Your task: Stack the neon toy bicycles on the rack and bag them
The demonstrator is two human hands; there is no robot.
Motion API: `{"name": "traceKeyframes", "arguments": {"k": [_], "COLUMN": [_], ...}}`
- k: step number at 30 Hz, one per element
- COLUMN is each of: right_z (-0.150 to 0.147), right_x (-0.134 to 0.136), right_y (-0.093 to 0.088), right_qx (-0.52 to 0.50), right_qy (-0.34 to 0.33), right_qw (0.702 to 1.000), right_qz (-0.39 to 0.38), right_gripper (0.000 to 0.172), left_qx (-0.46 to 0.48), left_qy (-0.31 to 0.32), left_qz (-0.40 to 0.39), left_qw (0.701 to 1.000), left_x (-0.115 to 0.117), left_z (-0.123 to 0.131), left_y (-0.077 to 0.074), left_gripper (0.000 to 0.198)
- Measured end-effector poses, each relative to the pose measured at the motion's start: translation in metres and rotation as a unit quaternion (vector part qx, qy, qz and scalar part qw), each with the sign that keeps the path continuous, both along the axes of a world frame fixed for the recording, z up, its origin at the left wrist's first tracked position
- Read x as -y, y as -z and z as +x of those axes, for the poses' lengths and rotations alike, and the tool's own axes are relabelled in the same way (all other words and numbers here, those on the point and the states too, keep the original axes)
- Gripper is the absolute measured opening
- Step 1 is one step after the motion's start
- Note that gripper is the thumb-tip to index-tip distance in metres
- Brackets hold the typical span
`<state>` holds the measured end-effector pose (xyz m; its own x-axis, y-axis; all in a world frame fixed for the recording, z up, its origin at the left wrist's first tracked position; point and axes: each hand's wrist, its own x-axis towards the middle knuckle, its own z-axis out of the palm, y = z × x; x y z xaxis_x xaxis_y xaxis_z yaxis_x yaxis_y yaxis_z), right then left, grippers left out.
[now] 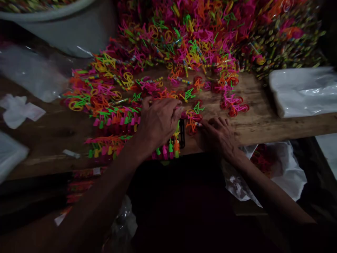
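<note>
My left hand [162, 117] is curled palm-down over the rows of small plastic toy bicycles [113, 140] at the table's front. Its fingers are bent inward, and what they grip, if anything, is hidden. My right hand [219, 135] rests low at the table's front edge. Its fingertips close on the end of an orange toy bicycle [191, 125] with a small candy-filled tube. Between the hands, the end of a black rack [182, 133] shows beside the lined-up bicycles. A green toy bicycle [198, 107] lies just beyond the orange one.
A large heap of bright toy bicycles [200, 31] covers the back of the wooden table [260, 123]. Filled tubes [292, 49] pile up at back right. White plastic bags [305, 91] lie at right; a grey tub [71, 31] stands at back left. An open bag [286, 172] hangs below.
</note>
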<state>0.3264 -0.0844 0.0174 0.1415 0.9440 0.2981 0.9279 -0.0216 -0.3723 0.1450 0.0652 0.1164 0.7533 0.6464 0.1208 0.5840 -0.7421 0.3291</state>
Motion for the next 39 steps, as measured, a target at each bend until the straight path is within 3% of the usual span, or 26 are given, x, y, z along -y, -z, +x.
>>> {"name": "traceKeyframes", "arguments": {"k": [4,11,15,19,25,29,33,36,39], "right_z": [-0.004,-0.025,-0.038,-0.057,-0.071,-0.071,-0.076,-0.082,-0.088], "right_x": [0.004,0.011,0.019,0.015,-0.003,-0.003,0.000,0.000,0.000], "right_y": [-0.002,-0.012,-0.013,-0.006,0.004,0.003,0.006,0.010,0.011], "right_qx": [-0.105,-0.165,-0.213,-0.266,-0.249,-0.213,-0.202,-0.194,-0.187], "right_qy": [-0.025,-0.047,-0.085,-0.098,-0.103,-0.130,-0.139,-0.135,-0.111], "right_qw": [0.994,0.981,0.969,0.955,0.954,0.959,0.957,0.958,0.960], "right_qz": [0.027,0.085,0.088,0.092,0.132,0.130,0.156,0.164,0.176], "right_gripper": [0.021,0.013,0.020,0.015,0.020,0.021,0.029,0.033,0.029], "left_qx": [0.018,0.014,-0.008,-0.001,0.021,0.040,0.072,0.031,-0.017], "left_qy": [-0.015,0.004,0.005,-0.002,-0.002,0.011,0.074,0.116,0.105], "left_qz": [0.028,0.010,0.031,0.041,0.019,-0.009,-0.028,0.001,0.021], "left_qw": [0.999,1.000,0.999,0.999,1.000,0.999,0.994,0.993,0.994], "left_x": [0.020,0.032,0.032,0.034,0.032,0.025,0.022,0.026,0.030], "left_z": [-0.009,-0.023,-0.022,-0.021,-0.022,-0.029,-0.040,-0.041,-0.034], "left_y": [-0.010,0.008,0.008,0.008,0.015,0.010,0.002,-0.001,0.001], "left_gripper": [0.038,0.049,0.049,0.050,0.054,0.051,0.050,0.047,0.034]}}
